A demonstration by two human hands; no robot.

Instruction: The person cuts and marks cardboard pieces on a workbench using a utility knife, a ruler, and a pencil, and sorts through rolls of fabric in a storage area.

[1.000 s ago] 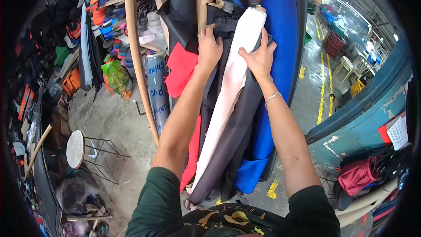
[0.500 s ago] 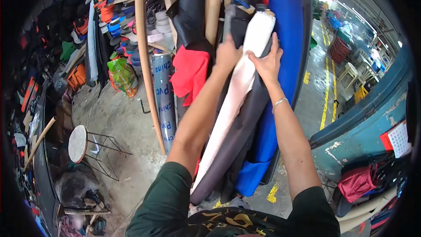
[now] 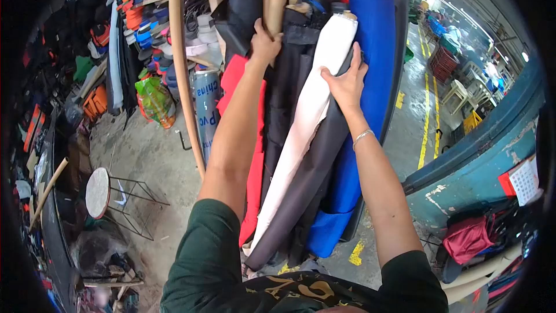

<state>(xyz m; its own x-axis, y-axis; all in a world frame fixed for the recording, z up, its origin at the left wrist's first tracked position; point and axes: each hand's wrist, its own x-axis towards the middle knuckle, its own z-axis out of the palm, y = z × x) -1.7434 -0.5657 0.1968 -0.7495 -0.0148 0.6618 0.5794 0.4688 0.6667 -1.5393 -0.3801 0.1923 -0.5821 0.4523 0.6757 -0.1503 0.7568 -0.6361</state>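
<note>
Several fabric rolls lean upright before me. My right hand [image 3: 346,84] is spread against the upper part of a white roll [image 3: 315,93], its thumb on the white cloth and its fingers over the dark roll [image 3: 313,174] beside it. My left hand [image 3: 265,43] is at a brown cardboard tube [image 3: 275,14], with its fingers curled round the tube's side. Red fabric [image 3: 233,81] hangs below that hand, partly hidden by my forearm. Black rolls [image 3: 282,93] stand between my two hands. A blue roll [image 3: 370,52] is to the right of my right hand.
A wooden pole [image 3: 178,52] and a printed plastic roll [image 3: 205,104] stand to the left. Farther left is a round stool [image 3: 98,192]. A green bag [image 3: 155,99] lies on the floor. A blue-green wall [image 3: 463,182] curves at the right.
My left hand first moved right toward the white roll, then back left and up to the cardboard tube. My right hand has stayed at the white roll. The view has shifted slightly.
</note>
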